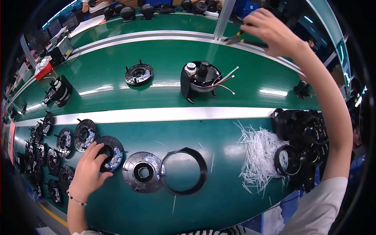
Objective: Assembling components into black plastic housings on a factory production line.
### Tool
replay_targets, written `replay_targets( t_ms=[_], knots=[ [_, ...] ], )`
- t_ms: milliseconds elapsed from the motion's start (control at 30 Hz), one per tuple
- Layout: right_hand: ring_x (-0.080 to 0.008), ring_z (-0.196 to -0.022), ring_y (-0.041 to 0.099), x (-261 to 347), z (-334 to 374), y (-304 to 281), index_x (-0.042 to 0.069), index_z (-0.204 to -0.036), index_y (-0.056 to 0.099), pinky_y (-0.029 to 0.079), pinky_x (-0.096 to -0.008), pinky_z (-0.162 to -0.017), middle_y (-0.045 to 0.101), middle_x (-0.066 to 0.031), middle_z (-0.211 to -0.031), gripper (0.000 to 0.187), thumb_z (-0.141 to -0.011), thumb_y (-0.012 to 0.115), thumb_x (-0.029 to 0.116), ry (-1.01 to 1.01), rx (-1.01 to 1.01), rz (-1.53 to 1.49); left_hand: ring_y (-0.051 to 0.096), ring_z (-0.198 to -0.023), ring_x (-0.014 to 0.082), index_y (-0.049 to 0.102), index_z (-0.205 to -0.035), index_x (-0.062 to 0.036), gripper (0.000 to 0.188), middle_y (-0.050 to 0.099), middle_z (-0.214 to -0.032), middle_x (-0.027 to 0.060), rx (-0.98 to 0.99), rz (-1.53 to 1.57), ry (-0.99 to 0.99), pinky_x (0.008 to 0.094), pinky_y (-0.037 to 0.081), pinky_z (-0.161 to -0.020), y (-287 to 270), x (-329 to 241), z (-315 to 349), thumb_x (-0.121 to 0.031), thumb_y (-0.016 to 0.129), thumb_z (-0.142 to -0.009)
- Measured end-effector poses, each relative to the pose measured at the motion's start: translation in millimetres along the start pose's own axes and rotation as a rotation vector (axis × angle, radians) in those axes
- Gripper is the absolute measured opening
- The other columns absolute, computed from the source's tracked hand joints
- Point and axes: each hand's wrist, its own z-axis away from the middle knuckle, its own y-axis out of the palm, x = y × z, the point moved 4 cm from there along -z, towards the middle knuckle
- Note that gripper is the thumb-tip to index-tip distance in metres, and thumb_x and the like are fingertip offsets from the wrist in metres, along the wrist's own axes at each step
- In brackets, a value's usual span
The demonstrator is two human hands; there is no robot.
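Note:
My left hand [87, 170] curls its fingers over the left side and centre hole of a black disc [114, 154] with a blue-white circuit board. Its thumb lies by the disc's lower edge. At the upper right, my right hand [270, 31] is raised over the far side of the bench, closed around pliers [234, 39] with yellow-and-black handles. Right of the left hand lies another disc [135, 182], and a thin black ring [203, 172] overlaps its right edge. More discs [64, 143] crowd the left side.
On the belt beyond the white rail [156, 116] sit a black housing [196, 84] with loose wires, a disc [139, 74] and another assembly [60, 92]. White plastic strips [258, 156] are heaped at the right beside piled black rings [301, 129]. People stand across the line.

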Motion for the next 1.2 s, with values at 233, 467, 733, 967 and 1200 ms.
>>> replay_targets(
  t_ms=[233,467,733,967,1200],
  knots=[
    [-0.0236,-0.096,0.047,13,7,11,0.005,-0.1,0.056,0.033,-0.0342,-0.094,0.048,-0.0079,-0.097,0.06,-0.041,0.069,0.005,-0.243,-0.146,-0.125,0.043,-0.113,0.0353,0.055,-0.097,-0.0001,0.046,0.049,-0.116,0.0145,-0.259,-0.033,0.0,0.0427,0.038,-0.09,-14,-13,-3,-0.013,0.074,-0.057],
    [-0.0248,-0.093,0.047,49,-4,30,0.004,-0.102,0.057,0.03,-0.04,-0.097,0.049,-0.0084,-0.098,0.064,-0.041,0.071,0.01,-0.44,0.157,-0.134,0.048,-0.107,0.0345,0.056,-0.097,-0.0004,0.041,0.054,-0.109,0.0137,-0.386,-0.01,0.12,0.0423,0.041,-0.086,-21,-30,-3,-0.014,0.071,-0.061],
    [-0.0225,-0.085,0.048,59,6,32,0.002,-0.096,0.059,0.036,-0.0351,-0.088,0.05,-0.0083,-0.092,0.052,-0.046,0.068,0.008,-0.425,0.227,-0.151,0.049,-0.106,0.0342,0.056,-0.097,-0.0006,0.041,0.055,-0.108,0.0137,-0.39,-0.006,0.148,0.0418,0.041,-0.085,-17,-30,-10,-0.014,0.071,-0.061],
    [-0.0197,-0.066,0.055,78,26,35,-0.001,-0.073,0.056,0.043,-0.0288,-0.056,0.051,-0.0073,-0.071,0.016,-0.059,0.061,0.007,-0.256,0.402,0.05,0.049,-0.105,0.034,0.056,-0.097,-0.0003,0.041,0.055,-0.108,0.0138,-0.385,0.025,0.173,0.0415,0.042,-0.085,-15,-29,-12,-0.014,0.071,-0.061],
    [-0.0252,-0.063,0.058,82,47,7,0.002,-0.065,0.058,0.045,-0.0319,-0.054,0.055,-0.0118,-0.063,0.018,-0.051,0.064,0.01,-0.054,0.741,-0.138,0.05,-0.104,0.0343,0.057,-0.096,0.0,0.04,0.055,-0.107,0.014,-0.356,0.067,0.211,0.0414,0.042,-0.085,-4,-31,-10,-0.012,0.071,-0.06]
  ],
)
